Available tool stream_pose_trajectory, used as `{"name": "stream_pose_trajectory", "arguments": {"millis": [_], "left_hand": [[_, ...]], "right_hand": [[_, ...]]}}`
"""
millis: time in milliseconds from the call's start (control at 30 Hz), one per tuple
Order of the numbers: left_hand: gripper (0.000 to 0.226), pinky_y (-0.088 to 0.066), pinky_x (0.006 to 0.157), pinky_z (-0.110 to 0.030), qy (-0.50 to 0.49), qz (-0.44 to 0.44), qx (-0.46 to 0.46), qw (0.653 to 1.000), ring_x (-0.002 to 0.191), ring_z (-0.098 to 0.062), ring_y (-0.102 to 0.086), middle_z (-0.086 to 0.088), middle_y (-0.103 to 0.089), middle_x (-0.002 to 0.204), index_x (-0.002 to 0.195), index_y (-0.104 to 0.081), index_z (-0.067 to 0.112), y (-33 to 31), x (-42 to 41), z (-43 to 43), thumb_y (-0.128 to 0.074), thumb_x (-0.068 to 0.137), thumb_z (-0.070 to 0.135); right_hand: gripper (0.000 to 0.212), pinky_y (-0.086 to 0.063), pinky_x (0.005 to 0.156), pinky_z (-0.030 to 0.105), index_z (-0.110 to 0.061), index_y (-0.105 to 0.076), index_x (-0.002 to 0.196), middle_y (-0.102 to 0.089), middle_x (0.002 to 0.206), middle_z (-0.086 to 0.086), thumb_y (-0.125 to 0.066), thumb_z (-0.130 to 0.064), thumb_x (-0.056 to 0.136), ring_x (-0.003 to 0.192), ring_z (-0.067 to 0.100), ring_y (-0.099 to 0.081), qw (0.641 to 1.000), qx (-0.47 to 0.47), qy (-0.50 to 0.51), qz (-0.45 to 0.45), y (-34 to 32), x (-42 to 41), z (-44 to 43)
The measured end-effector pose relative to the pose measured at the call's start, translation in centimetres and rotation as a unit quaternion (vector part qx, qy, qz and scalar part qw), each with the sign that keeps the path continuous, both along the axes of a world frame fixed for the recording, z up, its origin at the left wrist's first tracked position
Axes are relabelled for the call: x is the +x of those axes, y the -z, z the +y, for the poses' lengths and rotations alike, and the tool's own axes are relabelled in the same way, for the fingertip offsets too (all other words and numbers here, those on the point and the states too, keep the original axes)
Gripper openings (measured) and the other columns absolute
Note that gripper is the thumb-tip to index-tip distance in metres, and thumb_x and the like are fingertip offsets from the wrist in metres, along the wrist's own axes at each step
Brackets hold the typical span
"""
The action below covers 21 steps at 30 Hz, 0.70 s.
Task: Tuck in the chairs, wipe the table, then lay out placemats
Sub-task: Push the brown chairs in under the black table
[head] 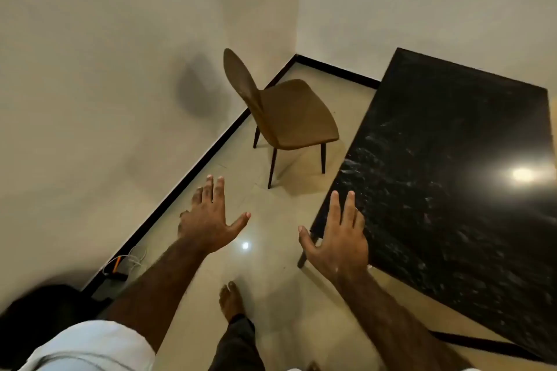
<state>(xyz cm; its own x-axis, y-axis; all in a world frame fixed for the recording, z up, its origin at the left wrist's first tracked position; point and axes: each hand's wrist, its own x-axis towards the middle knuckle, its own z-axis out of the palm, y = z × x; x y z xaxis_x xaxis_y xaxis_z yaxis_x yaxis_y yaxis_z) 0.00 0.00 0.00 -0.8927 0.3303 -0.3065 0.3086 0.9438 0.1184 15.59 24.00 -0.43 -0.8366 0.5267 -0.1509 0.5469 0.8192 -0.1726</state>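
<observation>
Left hand (211, 220) splayed, right hand (340, 245) perhaps touching table (437, 159), chair (295, 117) apart.

Head cam on me | wide, facing forward-down | my left hand (208, 220), right hand (337, 244) near | chair (289, 117) far | table (452, 175) right

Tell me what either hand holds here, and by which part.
Nothing is held. The left hand and right hand are both open, fingers spread, short of the chair.
</observation>
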Motion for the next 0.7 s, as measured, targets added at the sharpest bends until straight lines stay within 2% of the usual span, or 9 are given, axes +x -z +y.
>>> {"name": "stream_pose_trajectory", "arguments": {"millis": [100, 233, 333, 433, 567, 700], "left_hand": [[0.129, -0.046, 0.118, -0.069, -0.022, -0.012, 0.017, 1.000, 0.171, -0.035, -0.006, -0.004, 0.014, 0.185, 0.174, 0.017, 0.026, 0.6, -4.5, -2.2, -0.014, 0.075, 0.104], [0.119, -0.041, 0.122, -0.070, -0.067, -0.050, 0.083, 0.993, 0.170, -0.038, -0.010, -0.005, 0.006, 0.185, 0.176, 0.007, 0.024, 1.2, -11.6, -5.3, -0.044, 0.092, 0.092], [0.117, -0.040, 0.124, -0.067, -0.108, -0.071, 0.132, 0.983, 0.167, -0.040, -0.021, -0.011, -0.007, 0.184, 0.176, -0.006, 0.018, 1.9, -16.5, -6.7, -0.054, 0.093, 0.085], [0.112, -0.041, 0.122, -0.064, -0.125, -0.087, 0.133, 0.979, 0.162, -0.046, -0.029, -0.014, -0.014, 0.182, 0.175, -0.013, 0.014, 2.1, -21.3, -7.2, -0.064, 0.096, 0.075], [0.109, -0.036, 0.126, -0.058, -0.123, -0.100, 0.147, 0.976, 0.163, -0.046, -0.028, -0.017, -0.016, 0.182, 0.175, -0.014, 0.009, 2.2, -28.4, -5.7, -0.068, 0.098, 0.066], [0.111, -0.035, 0.127, -0.058, -0.112, -0.109, 0.154, 0.976, 0.162, -0.047, -0.027, -0.018, -0.016, 0.181, 0.175, -0.013, 0.007, 3.3, -36.7, -2.1, -0.068, 0.099, 0.066]], "right_hand": [[0.117, -0.053, 0.111, 0.049, -0.027, 0.005, 0.174, 0.004, 0.182, 0.014, -0.034, -0.095, 0.087, 0.161, 0.042, -0.027, 1.000, -0.004, 0.010, -0.008, 0.2, -4.9, -2.0], [0.116, -0.055, 0.109, 0.047, -0.026, 0.000, 0.175, 0.003, 0.183, 0.014, -0.029, -0.095, 0.086, 0.161, 0.041, -0.030, 0.999, 0.006, 0.016, -0.029, 0.2, -12.2, -4.9], [0.115, -0.054, 0.110, 0.048, -0.024, -0.002, 0.175, 0.009, 0.181, 0.017, -0.032, -0.094, 0.088, 0.159, 0.041, -0.032, 0.999, 0.011, 0.019, -0.040, -0.1, -17.0, -6.3], [0.115, -0.058, 0.105, 0.050, -0.024, -0.002, 0.175, 0.015, 0.180, 0.017, -0.035, -0.093, 0.089, 0.159, 0.041, -0.031, 0.998, -0.009, 0.023, -0.051, -0.1, -21.6, -6.9], [0.116, -0.058, 0.104, 0.050, -0.024, 0.000, 0.175, 0.018, 0.180, 0.016, -0.036, -0.093, 0.090, 0.159, 0.041, -0.030, 0.998, -0.019, 0.028, -0.055, 0.4, -28.3, -5.7], [0.116, -0.055, 0.108, 0.049, -0.023, -0.001, 0.175, 0.013, 0.181, 0.015, -0.037, -0.092, 0.090, 0.159, 0.039, -0.031, 0.997, -0.028, 0.050, -0.050, 1.9, -35.1, -3.1]]}}
